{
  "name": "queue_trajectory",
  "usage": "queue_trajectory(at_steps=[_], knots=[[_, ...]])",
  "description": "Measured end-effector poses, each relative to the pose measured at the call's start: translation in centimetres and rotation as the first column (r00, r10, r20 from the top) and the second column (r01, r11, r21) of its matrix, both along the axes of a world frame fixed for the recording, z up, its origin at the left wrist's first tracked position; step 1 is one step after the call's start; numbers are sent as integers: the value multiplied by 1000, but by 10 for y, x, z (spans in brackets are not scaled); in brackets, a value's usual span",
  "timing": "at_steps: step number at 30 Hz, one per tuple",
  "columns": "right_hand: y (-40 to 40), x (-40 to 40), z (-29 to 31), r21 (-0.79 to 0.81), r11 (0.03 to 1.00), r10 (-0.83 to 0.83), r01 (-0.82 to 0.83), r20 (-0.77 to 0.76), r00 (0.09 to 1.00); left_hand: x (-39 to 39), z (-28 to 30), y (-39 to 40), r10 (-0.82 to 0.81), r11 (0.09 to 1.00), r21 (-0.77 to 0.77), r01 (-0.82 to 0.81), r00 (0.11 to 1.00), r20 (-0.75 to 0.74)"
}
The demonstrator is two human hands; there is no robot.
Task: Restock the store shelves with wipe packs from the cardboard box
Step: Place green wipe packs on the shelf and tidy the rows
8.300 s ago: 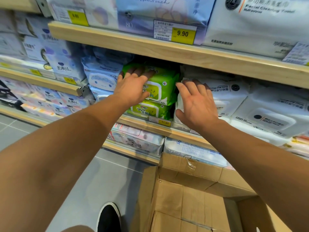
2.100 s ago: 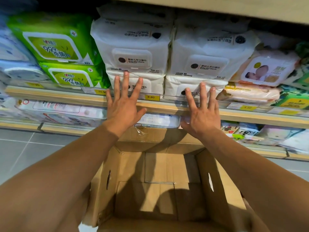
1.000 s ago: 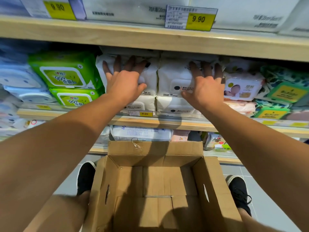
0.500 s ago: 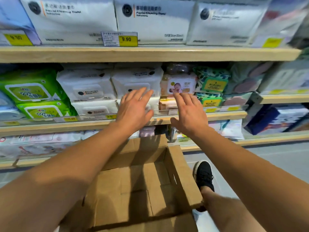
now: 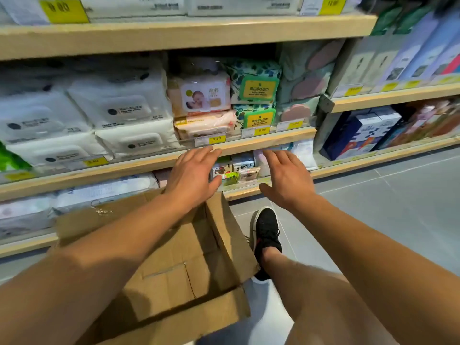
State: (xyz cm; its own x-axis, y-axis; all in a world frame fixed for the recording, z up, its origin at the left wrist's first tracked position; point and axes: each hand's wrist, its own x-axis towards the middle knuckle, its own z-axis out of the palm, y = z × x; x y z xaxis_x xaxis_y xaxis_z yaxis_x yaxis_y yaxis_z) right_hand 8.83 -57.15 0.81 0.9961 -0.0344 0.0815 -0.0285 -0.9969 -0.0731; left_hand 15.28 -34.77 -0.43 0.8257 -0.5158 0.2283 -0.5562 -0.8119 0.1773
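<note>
Both hands reach forward at mid-frame with fingers loosely spread and nothing held: the left hand (image 5: pixel 191 174) hovers before the front edge of the middle shelf (image 5: pixel 261 141), the right hand (image 5: pixel 286 180) just beside it, lower right. Below the left forearm, in the lower centre, the cardboard box (image 5: pixel 189 265) stands open on the floor; its visible inside shows only bare cardboard. White wipe packs (image 5: pixel 119 115) fill the shelf at the left, stacked two high, with pink baby-picture packs (image 5: pixel 202 95) and green-labelled packs (image 5: pixel 256 89) to their right. The blurred small items under the shelf are probably more packs. A black shoe (image 5: pixel 266 230) stands right of the box.
</note>
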Motion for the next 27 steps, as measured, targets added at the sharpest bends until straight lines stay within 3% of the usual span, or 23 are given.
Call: queue_trajectory(at_steps=[6,11,20,23,27], knots=[[-21,16,-58,10,1000,2,0,-181,983,17,-69,-17,-43,998,42,47,995,-88],[-22,54,-105,31,997,77,-71,-230,970,43,-120,-29,-35,997,60,44,987,-155],[0,125,-184,72,994,85,-84,-3,996,104,-177,-46,89,995,51,-80,974,-208],[8,136,-197,97,994,50,-55,55,997,109,-189,-44,76,995,68,-67,988,-135],[12,144,-204,89,994,51,-67,172,984,118,-190,-37,88,995,-32,-90,994,-63]])
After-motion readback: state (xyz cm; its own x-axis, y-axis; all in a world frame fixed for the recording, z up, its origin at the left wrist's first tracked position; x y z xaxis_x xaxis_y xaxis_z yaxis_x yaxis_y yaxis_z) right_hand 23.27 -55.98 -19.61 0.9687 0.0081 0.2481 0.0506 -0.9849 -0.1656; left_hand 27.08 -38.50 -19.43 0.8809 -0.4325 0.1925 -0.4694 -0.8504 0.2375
